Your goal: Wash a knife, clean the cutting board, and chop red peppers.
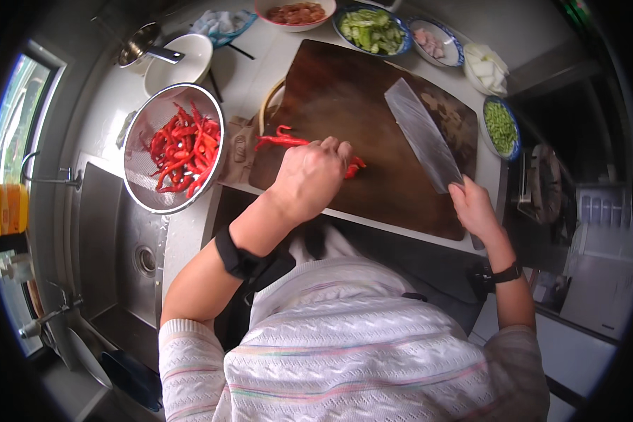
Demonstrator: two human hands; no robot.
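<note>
My left hand (309,174) is closed over several long red chili peppers (281,141) on the brown wooden cutting board (337,84). Their thin ends stick out to its left, and red pieces show beyond its right side; the part under my fingers is hidden. At the board's right side, my right hand (475,209) grips the handle of a broad cleaver (420,130). The blade points away from me, over the board and apart from the peppers. More red chilies (184,151) fill a metal mesh colander (137,130) left of the board.
Behind the board stand bowls of brownish meat (295,13), sliced green vegetable (373,32), pink pieces (429,43), white slices (485,69) and chopped green pieces (501,126). A steel sink (123,225) lies at left, a stove burner (541,186) at right.
</note>
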